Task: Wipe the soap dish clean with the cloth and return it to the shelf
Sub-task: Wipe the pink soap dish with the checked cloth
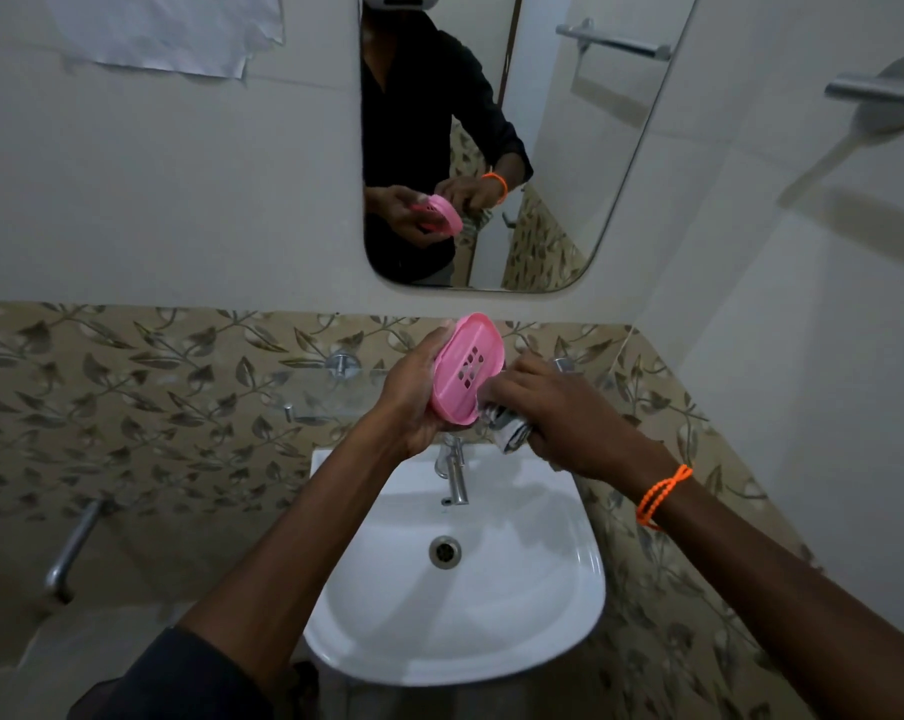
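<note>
The left hand (pixel 413 402) holds the pink dish (pixel 468 368) up over the sink (pixel 543 615), in front of the leaf-patterned tiles and below the mirror (pixel 569 148). Its fingers are wrapped behind the dish's back edge with the thumb side low, so the dish stands tilted nearly on edge, its slotted face turned toward the person. That tilt seems chosen to open the face to the other hand and let any drips fall into the sink rather than on the floor.

The right hand (pixel 554 407) is closed on a bunched grey-and-white cloth (pixel 509 433), which is pressed against the lower right edge of the dish. The fingers curl over the cloth, keeping a wad of it under the fingertips; a loose end hangs below, near the tap (pixel 455 472).

The glass shelf (pixel 330 392) sits just behind the hands on the wall, on metal pegs, and it looks bare where it shows. Judging by this, the wiping is under way and the return has not yet begun; the dish is close to the shelf, so only a short reach forward would be needed.
</note>
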